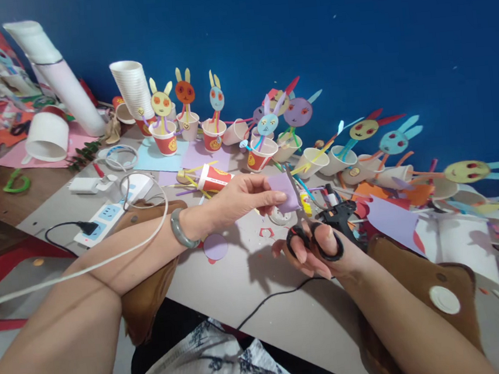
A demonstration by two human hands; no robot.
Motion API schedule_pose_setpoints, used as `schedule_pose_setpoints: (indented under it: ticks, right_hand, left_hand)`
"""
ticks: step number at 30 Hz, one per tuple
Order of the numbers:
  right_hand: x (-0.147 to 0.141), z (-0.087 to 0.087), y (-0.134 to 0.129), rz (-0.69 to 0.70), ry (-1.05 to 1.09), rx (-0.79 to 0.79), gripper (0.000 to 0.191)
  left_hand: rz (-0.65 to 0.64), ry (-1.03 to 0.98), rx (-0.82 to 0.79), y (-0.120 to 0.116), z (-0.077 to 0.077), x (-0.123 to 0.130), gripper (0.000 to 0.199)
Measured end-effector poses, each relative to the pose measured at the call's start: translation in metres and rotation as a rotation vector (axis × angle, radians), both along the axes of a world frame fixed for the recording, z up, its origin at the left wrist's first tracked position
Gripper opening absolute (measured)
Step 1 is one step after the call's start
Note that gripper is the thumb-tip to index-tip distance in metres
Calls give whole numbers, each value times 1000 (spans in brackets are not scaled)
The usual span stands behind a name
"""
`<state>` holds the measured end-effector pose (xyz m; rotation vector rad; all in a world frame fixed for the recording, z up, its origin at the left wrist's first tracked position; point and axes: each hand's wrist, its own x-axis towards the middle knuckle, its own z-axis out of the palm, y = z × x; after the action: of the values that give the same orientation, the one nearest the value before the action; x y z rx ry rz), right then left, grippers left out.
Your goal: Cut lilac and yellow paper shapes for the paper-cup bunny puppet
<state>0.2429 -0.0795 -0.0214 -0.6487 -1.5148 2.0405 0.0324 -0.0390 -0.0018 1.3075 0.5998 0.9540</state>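
Left hand (250,197) pinches purple paper (281,191); right hand (318,262) holds scissors (304,221) at its edge. Likely cutting; next snip wants steady paper.

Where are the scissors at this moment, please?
In the head view, the scissors are in the right hand, just right of centre, with blades at the held purple paper.

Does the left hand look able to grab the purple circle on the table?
Probably not straight away: the left hand is pinching a piece of purple paper. Otherwise the way looks free, as the purple circle lies uncovered.
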Motion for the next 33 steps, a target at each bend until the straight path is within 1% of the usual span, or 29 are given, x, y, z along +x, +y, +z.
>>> schedule_pose_setpoints:
  ticks: [4, 6, 8, 10, 12, 13, 14, 17, 19, 22, 25, 28, 30, 33]
  right_hand:
    - [1, 0, 2, -22, 24, 39, 59]
    - [3, 2, 6, -79, 47, 99, 57]
    - [7, 2, 10, -216, 27, 204, 53]
    - [12, 2, 14, -439, -61, 332, 44]
    - [15, 1, 16, -650, -192, 431, 33]
    - [16, 1, 16, -713, -251, 455, 29]
    - [16, 1, 15, -736, -297, 462, 28]
    - [10, 2, 12, -673, -385, 446, 35]
    - [4, 3, 9, -646, -431, 449, 36]
    - [-2, 5, 7, -641, -441, 474, 33]
    - [-2, 7, 7, -569, -424, 485, 28]
    - [-1, 8, 7, -514, -417, 467, 24]
    - [-1, 7, 8, -544, -401, 466, 23]
    - [-1, 3, 10, -652, -384, 465, 21]
  left_hand:
    - [-19, 20, 8, 1, -2, 0, 39]
    - [-37, 36, 13, 1, -2, 0, 39]
    - [-27, 52, 22, 1, -2, 0, 37]
    - [-6, 78, 30, 0, -2, 0, 36]
    - [-3, 112, 36, 0, -4, 1, 33]
    - [-14, 133, 43, 0, -5, 2, 32]
    - [-29, 155, 58, -1, -6, 3, 30]
    - [-67, 271, 139, -3, -10, 4, 23]
    - [-78, 369, 195, -6, -10, 5, 23]
    - [-100, 485, 240, -9, -8, 5, 24]
    - [-157, 542, 257, -10, -4, 5, 23]
    - [-211, 570, 245, -10, -1, 4, 15]
    - [-199, 567, 219, -9, -1, 4, 12]
    - [-157, 485, 149, -7, -5, 5, 11]
